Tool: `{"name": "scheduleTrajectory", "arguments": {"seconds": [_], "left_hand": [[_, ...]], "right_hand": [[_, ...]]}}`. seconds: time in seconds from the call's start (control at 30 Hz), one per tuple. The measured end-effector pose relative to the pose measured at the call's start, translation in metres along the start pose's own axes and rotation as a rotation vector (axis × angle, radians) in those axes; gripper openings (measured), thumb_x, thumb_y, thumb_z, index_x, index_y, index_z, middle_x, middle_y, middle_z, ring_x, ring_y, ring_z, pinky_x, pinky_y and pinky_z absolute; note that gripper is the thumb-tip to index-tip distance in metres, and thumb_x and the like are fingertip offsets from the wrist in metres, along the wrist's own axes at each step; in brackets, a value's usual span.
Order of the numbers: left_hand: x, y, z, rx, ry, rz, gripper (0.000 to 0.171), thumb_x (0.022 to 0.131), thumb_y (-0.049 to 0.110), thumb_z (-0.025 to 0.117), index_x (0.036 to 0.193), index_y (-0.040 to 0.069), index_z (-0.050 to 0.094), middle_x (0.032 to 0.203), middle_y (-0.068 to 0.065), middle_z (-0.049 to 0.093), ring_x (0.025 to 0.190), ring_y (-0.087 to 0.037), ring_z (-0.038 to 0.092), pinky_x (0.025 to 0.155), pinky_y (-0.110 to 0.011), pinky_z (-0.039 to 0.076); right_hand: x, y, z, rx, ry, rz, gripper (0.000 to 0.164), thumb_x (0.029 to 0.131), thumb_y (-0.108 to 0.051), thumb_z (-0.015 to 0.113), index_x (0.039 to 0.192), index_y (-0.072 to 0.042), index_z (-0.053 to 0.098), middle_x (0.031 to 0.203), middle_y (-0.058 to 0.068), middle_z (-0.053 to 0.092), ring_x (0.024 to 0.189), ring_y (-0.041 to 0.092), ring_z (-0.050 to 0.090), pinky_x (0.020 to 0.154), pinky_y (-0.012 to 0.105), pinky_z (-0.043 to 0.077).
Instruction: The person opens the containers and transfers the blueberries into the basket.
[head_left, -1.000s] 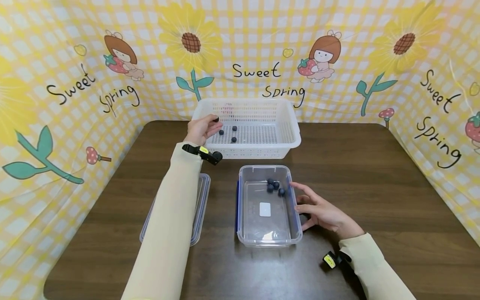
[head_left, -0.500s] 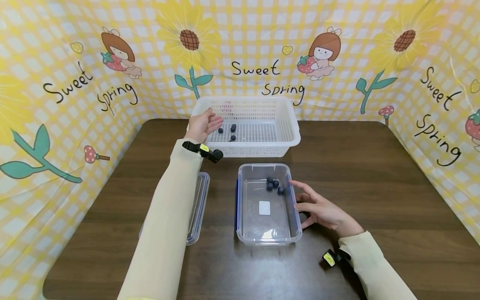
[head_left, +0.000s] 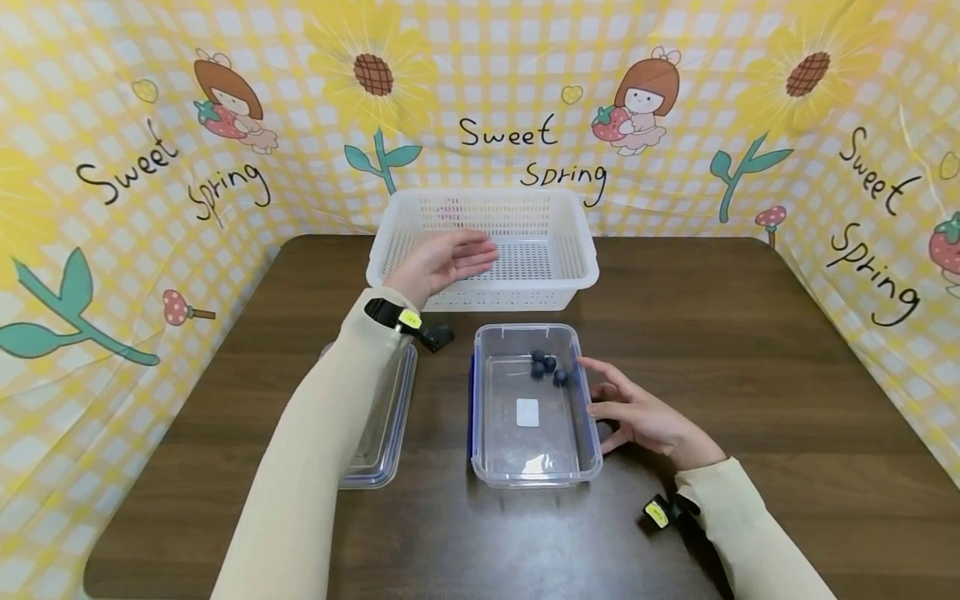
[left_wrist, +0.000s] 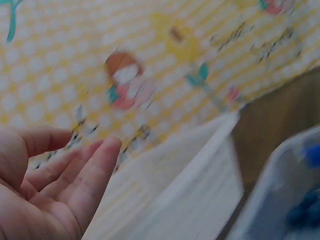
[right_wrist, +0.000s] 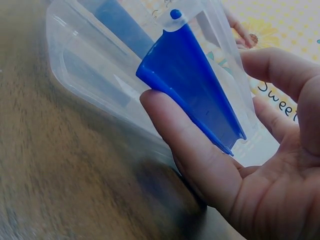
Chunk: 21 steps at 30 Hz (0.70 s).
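My left hand (head_left: 444, 260) hovers over the left part of a white slotted basket (head_left: 498, 298). Its fingers are extended, and the left wrist view shows a gap between thumb and fingers with nothing held. The hand blocks the spot where berries lay in the basket. My right hand (head_left: 647, 419) touches the right side of a clear plastic food container (head_left: 537, 478). In the right wrist view, its thumb lies along the blue latch (right_wrist: 187, 90), with the other fingers extended near the rim. Several blueberries (head_left: 550, 365) sit toward the container's far right corner.
A clear lid (head_left: 384, 442) lies left of the container, partly under my left forearm. Everything stands on a brown wooden table (head_left: 720, 333). A yellow checked cloth (head_left: 517, 92) hangs behind and along both sides.
My left hand held a dark blueberry a second ago, then let it go. It has since swung right across the basket, covering the berries there. My right hand stays put.
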<state>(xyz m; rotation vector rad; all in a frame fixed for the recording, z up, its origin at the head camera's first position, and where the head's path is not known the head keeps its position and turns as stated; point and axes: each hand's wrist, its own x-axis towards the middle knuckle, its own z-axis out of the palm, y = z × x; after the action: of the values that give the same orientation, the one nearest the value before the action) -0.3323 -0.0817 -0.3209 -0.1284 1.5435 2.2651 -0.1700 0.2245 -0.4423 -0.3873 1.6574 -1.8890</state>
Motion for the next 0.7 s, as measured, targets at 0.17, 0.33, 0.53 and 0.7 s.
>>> {"name": "scheduleTrajectory", "arguments": {"seconds": [0.17, 0.33, 0.53, 0.7], "left_hand": [[-0.019, -0.026, 0.024, 0.139, -0.190, -0.061, 0.036, 0.099, 0.002, 0.059, 0.133, -0.010, 0.053, 0.121, -0.027, 0.064, 0.115, -0.039, 0.063, 0.099, -0.046, 0.053], [-0.026, -0.058, 0.043, 0.333, -0.359, -0.182, 0.034, 0.100, 0.002, 0.057, 0.130, -0.014, 0.055, 0.124, -0.032, 0.061, 0.096, -0.031, 0.071, 0.093, -0.044, 0.057], [-0.023, -0.090, 0.047, 0.510, -0.407, -0.255, 0.033, 0.097, -0.004, 0.059, 0.127, -0.018, 0.055, 0.117, -0.033, 0.064, 0.087, -0.027, 0.073, 0.081, -0.038, 0.062], [-0.020, -0.109, 0.046, 0.645, -0.396, -0.300, 0.028, 0.092, -0.006, 0.064, 0.118, -0.015, 0.061, 0.101, -0.027, 0.071, 0.086, -0.031, 0.073, 0.075, -0.036, 0.063]], "right_hand": [[0.001, 0.000, 0.001, 0.012, -0.003, -0.002, 0.068, 0.100, -0.004, 0.056, 0.156, -0.028, 0.025, 0.138, 0.035, 0.027, 0.109, 0.031, 0.058, 0.072, 0.056, 0.061], [0.001, -0.001, 0.001, 0.005, -0.005, 0.002, 0.067, 0.101, -0.005, 0.054, 0.156, -0.028, 0.023, 0.139, 0.035, 0.027, 0.112, 0.031, 0.057, 0.074, 0.058, 0.060], [0.001, -0.003, 0.000, -0.001, -0.004, 0.006, 0.067, 0.101, -0.006, 0.054, 0.156, -0.028, 0.022, 0.139, 0.035, 0.026, 0.113, 0.031, 0.055, 0.075, 0.058, 0.060], [0.000, -0.001, 0.002, 0.009, -0.002, 0.010, 0.067, 0.101, -0.006, 0.056, 0.156, -0.027, 0.023, 0.138, 0.035, 0.028, 0.112, 0.031, 0.057, 0.074, 0.058, 0.060]]}}
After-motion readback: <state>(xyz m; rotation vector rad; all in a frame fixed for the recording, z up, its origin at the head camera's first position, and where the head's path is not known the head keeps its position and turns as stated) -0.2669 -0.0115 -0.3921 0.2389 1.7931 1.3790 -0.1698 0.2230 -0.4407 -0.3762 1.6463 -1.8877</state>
